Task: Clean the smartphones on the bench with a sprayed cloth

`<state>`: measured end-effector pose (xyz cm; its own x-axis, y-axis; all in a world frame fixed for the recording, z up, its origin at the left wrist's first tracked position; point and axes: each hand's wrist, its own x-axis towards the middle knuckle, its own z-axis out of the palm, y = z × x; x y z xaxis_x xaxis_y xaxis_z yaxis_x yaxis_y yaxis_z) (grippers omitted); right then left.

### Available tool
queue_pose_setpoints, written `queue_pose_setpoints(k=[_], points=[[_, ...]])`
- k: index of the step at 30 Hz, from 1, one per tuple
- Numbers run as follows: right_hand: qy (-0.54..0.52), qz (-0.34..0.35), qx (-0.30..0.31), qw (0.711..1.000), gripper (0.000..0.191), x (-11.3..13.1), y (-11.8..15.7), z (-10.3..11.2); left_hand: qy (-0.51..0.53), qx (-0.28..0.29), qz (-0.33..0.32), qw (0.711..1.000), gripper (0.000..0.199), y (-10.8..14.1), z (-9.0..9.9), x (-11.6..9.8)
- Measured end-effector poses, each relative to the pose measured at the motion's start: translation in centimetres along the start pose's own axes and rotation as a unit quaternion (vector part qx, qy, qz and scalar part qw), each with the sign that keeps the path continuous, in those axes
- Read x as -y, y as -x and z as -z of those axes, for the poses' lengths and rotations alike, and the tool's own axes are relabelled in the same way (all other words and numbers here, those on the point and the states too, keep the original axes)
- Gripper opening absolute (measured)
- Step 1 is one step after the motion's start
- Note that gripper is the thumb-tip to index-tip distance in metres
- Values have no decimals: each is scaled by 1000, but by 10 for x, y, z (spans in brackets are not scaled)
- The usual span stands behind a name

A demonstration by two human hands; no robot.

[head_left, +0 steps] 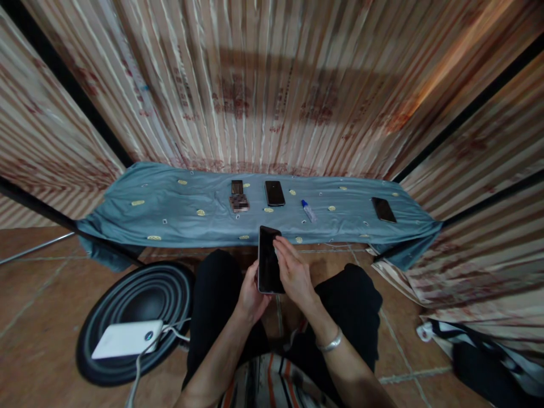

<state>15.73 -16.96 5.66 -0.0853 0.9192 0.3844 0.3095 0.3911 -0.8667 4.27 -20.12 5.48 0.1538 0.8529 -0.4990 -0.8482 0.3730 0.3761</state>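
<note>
My left hand [250, 293] is closed around the lower left edge of a dark-screened phone [268, 266], held up over my lap. Against the right side of its screen lie the fingers of my right hand [294, 271], pressed together; whether something small is under them is hidden. Beyond, on the blue cloth [204, 192], lie a second dark phone [275, 193], a small dark square item [237, 187], a blurred flat item [239, 203] and a clear bottle with a blue cap [309, 211]. Another dark phone [383, 209] rests at the cloth's right.
A white power bank [126, 339] with cables sits on a round black ringed object [170, 283] at the lower left. Striped curtains [272, 85] hang behind and at both sides, with dark poles [68, 79]. A dark bag [488, 362] lies on the floor at right.
</note>
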Motion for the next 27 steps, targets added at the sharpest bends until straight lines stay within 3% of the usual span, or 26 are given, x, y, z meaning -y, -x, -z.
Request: queue_pose_setpoints(k=[4, 8, 11, 14, 17, 22, 27], points=[[-112, -46, -26, 992, 25, 9, -15, 5, -10, 16, 10, 1000, 23, 0, -4, 3], [-240, -131, -26, 961, 22, 14, -30, 4, -30, 58, 28, 997, 34, -2, -4, 3], [-296, -189, -13, 936, 25, 7, -39, 1, -42, 74, 30, 996, 40, -6, 1, -3], [-338, -217, -3, 916, 27, -9, -52, 0, -42, 51, 14, 998, 38, -17, 8, -15], [-364, -240, -4, 900, 26, -28, -72, 0, -41, 17, -11, 999, 33, -45, 12, -34], [-363, -268, -8, 893, 22, -61, -111, 1, -71, -25, -77, 994, 16, -119, 1, -62], [-353, -261, 15, 898, 19, -85, -139, 2, -211, -15, -144, 967, 11, -177, -9, -73]])
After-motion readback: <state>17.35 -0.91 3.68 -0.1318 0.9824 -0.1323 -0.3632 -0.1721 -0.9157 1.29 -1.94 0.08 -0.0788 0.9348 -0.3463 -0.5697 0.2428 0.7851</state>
